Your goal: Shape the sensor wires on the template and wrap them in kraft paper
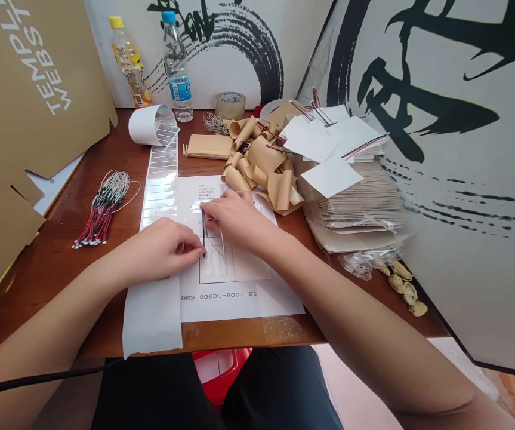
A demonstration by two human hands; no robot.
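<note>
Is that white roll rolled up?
Partly: the white roll is curled at the back, while its ruled strip lies flat.

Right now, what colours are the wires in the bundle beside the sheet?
The wire bundle shows red, black and white; clearest in the head view.

Things on the desk (37, 280)
A water bottle (176, 68) and a juice bottle (128, 63) stand at the back; nut shells (403, 286) lie right.

Print on the paper sheet (279, 307) too small to read, middle hidden under the hands (161, 248) (234, 218)
</note>
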